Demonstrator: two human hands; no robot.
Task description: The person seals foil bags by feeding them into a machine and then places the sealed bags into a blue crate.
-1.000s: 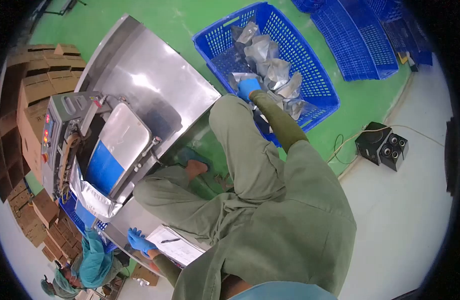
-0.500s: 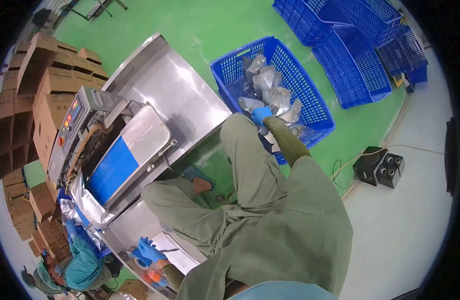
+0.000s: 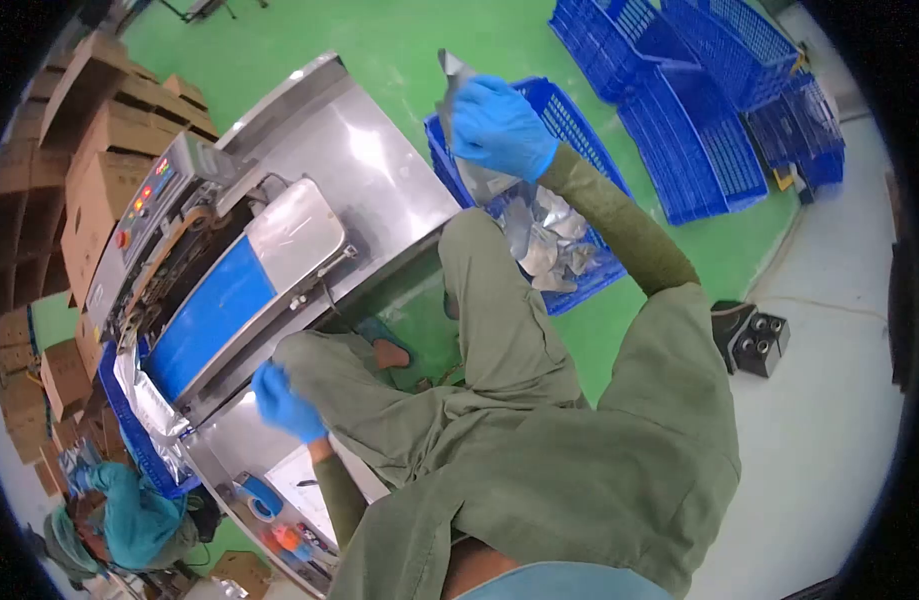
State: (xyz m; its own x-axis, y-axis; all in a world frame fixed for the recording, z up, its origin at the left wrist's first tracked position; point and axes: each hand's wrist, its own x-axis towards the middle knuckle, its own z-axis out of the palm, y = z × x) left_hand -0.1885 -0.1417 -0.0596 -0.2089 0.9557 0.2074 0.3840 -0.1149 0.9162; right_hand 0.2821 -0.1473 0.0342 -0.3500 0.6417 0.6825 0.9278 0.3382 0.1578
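My right hand (image 3: 501, 128), in a blue glove, is closed around a silver foil pouch (image 3: 485, 184). It holds the pouch over the blue basket (image 3: 601, 180), in which several more foil pouches (image 3: 551, 240) lie heaped. Above the steel worktop near my left knee is my left hand (image 3: 287, 405), also gloved in blue. Motion smears its fingers, and I cannot make out anything in it. Below that hand, a pen (image 3: 306, 483) lies on a sheet of paper (image 3: 304, 490), with a roll of blue tape (image 3: 262, 500) beside it.
A sealing machine with a blue belt (image 3: 211, 320) and steel table (image 3: 379, 150) stands at my left. Blue baskets (image 3: 679, 150) are stacked at upper right, near a speaker (image 3: 759, 342). Cartons (image 3: 119, 190) line the far left. A co-worker in teal (image 3: 139, 515) bends at lower left.
My right hand has risen out of the basket with a foil pouch. My left hand has lifted from the paper and moved up toward my knee. The co-worker has shifted slightly down and left.
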